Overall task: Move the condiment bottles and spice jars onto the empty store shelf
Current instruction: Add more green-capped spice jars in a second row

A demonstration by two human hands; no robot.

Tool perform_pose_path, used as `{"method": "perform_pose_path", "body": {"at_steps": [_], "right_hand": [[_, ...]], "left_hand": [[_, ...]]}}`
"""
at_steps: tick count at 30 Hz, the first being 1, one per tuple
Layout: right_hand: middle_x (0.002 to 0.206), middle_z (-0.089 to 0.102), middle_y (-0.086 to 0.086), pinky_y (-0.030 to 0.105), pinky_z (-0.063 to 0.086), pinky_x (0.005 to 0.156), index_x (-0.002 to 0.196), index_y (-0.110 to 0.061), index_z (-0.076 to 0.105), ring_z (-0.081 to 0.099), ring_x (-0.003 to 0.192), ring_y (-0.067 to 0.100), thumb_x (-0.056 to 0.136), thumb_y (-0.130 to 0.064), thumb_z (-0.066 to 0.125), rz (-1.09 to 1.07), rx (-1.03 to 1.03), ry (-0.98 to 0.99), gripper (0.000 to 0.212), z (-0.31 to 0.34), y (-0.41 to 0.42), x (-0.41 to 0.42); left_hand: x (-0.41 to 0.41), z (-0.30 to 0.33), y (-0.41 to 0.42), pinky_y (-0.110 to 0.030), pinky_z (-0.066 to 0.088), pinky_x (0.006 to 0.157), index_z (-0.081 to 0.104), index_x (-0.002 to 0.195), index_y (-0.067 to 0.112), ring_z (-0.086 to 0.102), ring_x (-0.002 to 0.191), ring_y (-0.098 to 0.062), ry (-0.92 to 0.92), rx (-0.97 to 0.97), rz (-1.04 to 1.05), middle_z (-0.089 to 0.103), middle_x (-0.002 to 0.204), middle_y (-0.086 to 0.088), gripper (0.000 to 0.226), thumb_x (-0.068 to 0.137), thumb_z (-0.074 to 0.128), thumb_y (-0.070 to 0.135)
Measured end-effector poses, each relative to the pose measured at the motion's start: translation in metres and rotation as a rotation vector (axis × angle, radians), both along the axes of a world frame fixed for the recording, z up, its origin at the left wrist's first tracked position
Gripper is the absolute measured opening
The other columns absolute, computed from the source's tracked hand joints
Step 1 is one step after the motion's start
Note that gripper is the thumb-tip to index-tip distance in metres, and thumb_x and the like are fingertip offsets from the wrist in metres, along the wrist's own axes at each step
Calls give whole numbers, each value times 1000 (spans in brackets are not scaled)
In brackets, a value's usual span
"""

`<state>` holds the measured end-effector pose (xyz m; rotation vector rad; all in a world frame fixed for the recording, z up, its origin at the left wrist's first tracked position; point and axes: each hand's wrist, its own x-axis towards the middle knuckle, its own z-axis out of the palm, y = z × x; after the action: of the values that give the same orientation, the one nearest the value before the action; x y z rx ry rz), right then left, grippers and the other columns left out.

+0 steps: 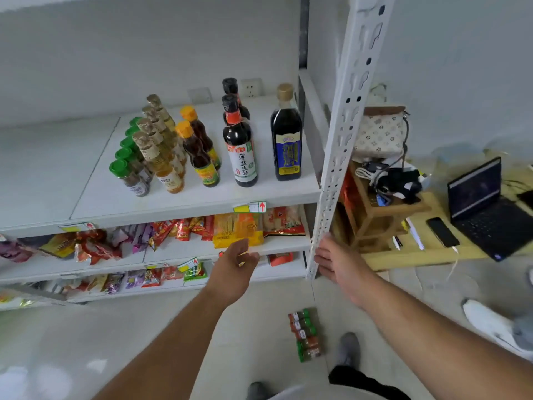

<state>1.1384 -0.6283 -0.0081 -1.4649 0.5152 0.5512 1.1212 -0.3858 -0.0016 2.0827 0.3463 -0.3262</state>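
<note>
Green-capped spice jars wait on the floor while both hands hang empty before the shelf.

Lowest in frame, a row of spice jars [306, 336] lies on the grey floor near a grey shoe [347, 349]. Above, the left hand [235, 261] hangs with loosely curled fingers, holding nothing; the right hand [334, 262] rests open against the white slotted upright [343, 134]. Farther up, the white top shelf [161, 200] carries green-lidded jars [129, 171], gold-capped bottles [161, 151], orange-capped bottles [199, 151], a dark soy bottle [240, 145] labelled 薄盐生抽, and a blue-labelled bottle [286, 140] whose writing is unreadable.
</note>
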Motion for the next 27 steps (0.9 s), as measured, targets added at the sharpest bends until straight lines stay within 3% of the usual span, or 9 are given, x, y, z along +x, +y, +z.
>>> {"method": "perform_pose_path", "body": {"at_steps": [2,4,8,11,14,17,19,23,27], "right_hand": [[122,69,6,39,50,105,134,-21,56,65,115,18,102,-57,46,-79,-54,61,49,-24,7,-36],[106,69,-1,46,49,108,114,-22,63,65,105,15,101,-57,47,-121,-97,132,41,-46,13,-71],[78,60,4,48,48,101,77,-23,59,63,90,26,77,-74,50,-182,-218,256,51,-87,14,-128],[92,69,10,43,51,93,84,-18,64,66,95,29,77,-76,51,-194,-259,318,60,-106,2,-164],[82,60,1,36,40,76,79,-21,59,54,78,20,82,-73,53,-167,-324,346,52,-105,-12,-189],[103,61,-1,35,42,87,100,-26,59,55,93,18,95,-66,48,-124,-406,352,43,-101,-26,-201],[113,65,3,33,43,92,112,-16,63,60,104,20,101,-59,45,-48,-459,356,48,-99,-35,-203],[92,59,11,32,39,73,90,0,57,53,82,24,107,-47,38,119,-562,309,53,-98,-56,-196],[86,53,10,34,35,69,83,-12,47,47,76,24,107,-46,37,244,-619,300,42,-119,-86,-182]], "left_hand": [[-18,-16,17,-1,42,74,48,150,14,60,113,-11,34,15,-54,56,145,2,50,103,60,27],[-34,-37,32,4,38,65,51,147,13,58,108,-7,76,14,-83,59,141,1,48,102,63,25],[-64,-66,45,-15,44,79,52,147,19,59,110,-7,201,27,-162,58,141,8,50,100,64,32],[-77,-84,41,-20,43,83,54,145,22,62,115,-13,267,61,-216,61,142,5,51,98,66,37],[-88,-98,31,-23,44,82,56,144,24,62,114,-17,321,71,-232,61,140,4,50,97,66,39],[-106,-109,19,-26,44,85,56,143,23,61,114,-19,372,54,-214,63,137,1,50,97,66,39],[-121,-117,11,-26,43,89,56,144,22,59,115,-18,405,44,-212,62,138,1,49,98,65,38],[-147,-129,-1,-22,44,75,54,144,20,56,112,-16,469,34,-165,61,138,0,48,100,63,35],[-167,-144,-11,-29,41,94,52,146,19,56,115,-17,528,26,-36,61,135,1,50,100,62,36]]}}
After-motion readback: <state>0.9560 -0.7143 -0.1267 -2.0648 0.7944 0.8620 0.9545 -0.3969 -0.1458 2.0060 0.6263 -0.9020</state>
